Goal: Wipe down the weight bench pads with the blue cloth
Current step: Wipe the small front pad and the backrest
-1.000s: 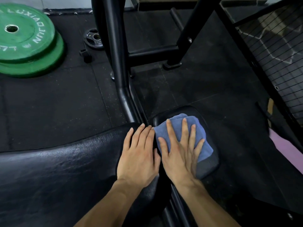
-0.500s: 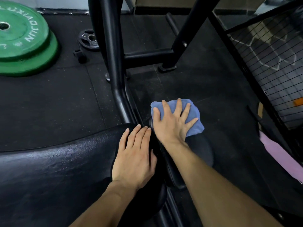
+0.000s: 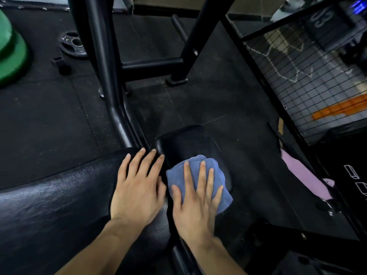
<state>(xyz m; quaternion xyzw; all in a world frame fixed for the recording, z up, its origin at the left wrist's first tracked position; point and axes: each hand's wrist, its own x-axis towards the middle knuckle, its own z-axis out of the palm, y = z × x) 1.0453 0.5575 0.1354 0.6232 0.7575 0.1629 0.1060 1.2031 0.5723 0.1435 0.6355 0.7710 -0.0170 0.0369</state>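
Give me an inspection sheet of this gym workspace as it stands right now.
Surface: black rubber floor, speckled with dust.
Job's things: blue cloth lies folded on the near half of the small black pad; large black pad sits to its left.
Clutter: green plates, small black plate, pink mat.
Grippers: right hand pressed flat on the cloth; left hand flat on the large pad.
Cables: nothing seen.
Surroundings: black steel frame, wire mesh panel.

You're in a gym: green bumper plates, black weight plate, rubber floor, padded bench.
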